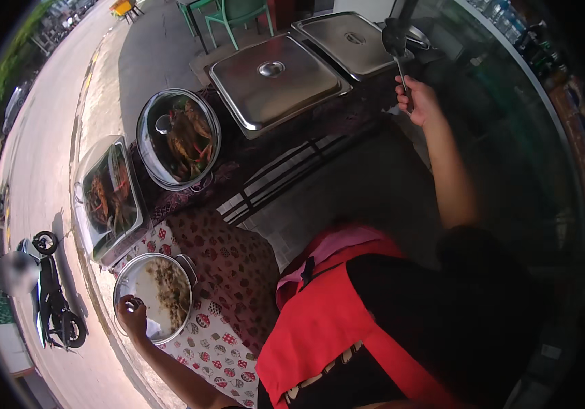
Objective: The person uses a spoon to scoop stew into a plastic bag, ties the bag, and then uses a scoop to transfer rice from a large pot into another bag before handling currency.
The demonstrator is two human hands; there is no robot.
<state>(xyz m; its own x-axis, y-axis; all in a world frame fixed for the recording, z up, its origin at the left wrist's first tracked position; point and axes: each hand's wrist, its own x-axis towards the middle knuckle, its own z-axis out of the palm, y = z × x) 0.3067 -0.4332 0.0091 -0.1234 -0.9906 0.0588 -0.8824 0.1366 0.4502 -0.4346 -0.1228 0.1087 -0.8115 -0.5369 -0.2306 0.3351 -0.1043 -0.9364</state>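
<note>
My right hand (418, 101) is raised at the upper right, its fingers wrapped round the handle of a ladle (395, 38). The ladle's dark bowl points up, beside the far steel tray lid. At the lower left my left hand (131, 316) is closed on a small dark metal knob (135, 302), which looks like that of a clear lid. Beneath it stands a round steel pot (188, 263) with side handles. Pale liquid and brownish chunks of food (171, 290) show inside the pot. Whether the lid rests fully on the rim, I cannot tell.
An oval glass-lidded dish (179, 139) and a rectangular clear-lidded one (111, 198) hold cooked food beyond the pot. Two steel trays with lids (275, 78) (350, 42) stand farther along. A patterned cloth (221, 341) covers the table. A motorcycle (53, 300) stands on the road.
</note>
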